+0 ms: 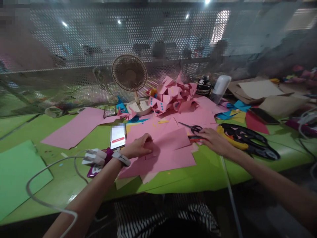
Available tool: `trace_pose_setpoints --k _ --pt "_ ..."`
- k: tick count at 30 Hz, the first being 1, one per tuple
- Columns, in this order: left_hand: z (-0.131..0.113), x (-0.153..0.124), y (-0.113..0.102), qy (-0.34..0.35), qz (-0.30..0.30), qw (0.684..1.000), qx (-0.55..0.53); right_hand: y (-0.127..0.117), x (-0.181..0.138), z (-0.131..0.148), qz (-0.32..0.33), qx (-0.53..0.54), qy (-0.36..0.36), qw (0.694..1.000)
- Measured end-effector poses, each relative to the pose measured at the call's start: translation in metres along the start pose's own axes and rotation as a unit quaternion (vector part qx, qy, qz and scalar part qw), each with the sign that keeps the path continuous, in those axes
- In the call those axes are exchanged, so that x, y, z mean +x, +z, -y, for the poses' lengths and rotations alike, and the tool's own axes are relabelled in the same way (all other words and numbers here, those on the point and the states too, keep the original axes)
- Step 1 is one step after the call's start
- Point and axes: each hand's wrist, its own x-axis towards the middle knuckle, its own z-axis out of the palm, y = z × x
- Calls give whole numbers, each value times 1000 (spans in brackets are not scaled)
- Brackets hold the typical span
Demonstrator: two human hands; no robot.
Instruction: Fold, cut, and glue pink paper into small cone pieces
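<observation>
My left hand (140, 146) rests over the pink paper sheets (173, 158), its fingers curled and closed on a small folded edge of pink paper (155, 148). A watch with a pale strap (121, 158) is on that wrist. At the right edge of the sheets, my right hand (211, 139) closes its fingertips around a slim black-and-red tool (194, 137), whose kind I cannot make out. Just beyond those fingers lie black-handled scissors (195, 128), blades pointing left. A heap of folded pink paper shapes (172, 96) stands behind the sheets.
Left of the sheets are a lit phone (118, 136), white plug adapters (95, 156) with a cable, and green paper (19, 175). A small fan (130, 73) stands at the back. Right of my hand lie a yellow object (232, 140) and a black cut-out piece (257, 142).
</observation>
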Motion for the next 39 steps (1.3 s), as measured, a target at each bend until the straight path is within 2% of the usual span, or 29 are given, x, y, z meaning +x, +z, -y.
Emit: trace_pose_setpoints --k 7,10,14,21,32,39 --pt "4 -1 1 -11 6 999 -47 13 -13 58 16 101 -31 994" --pt "5 -1 2 12 -8 1000 -26 18 -12 74 24 124 -34 991" --pt "8 0 3 42 4 999 -1 22 -10 89 25 135 -48 989" --pt "14 5 3 60 24 998 -9 22 -2 102 46 158 -54 985" --pt "-3 2 -3 18 37 999 4 20 3 107 104 215 -67 969" --pt "-2 3 -5 37 41 998 24 18 -1 110 116 238 -79 961"
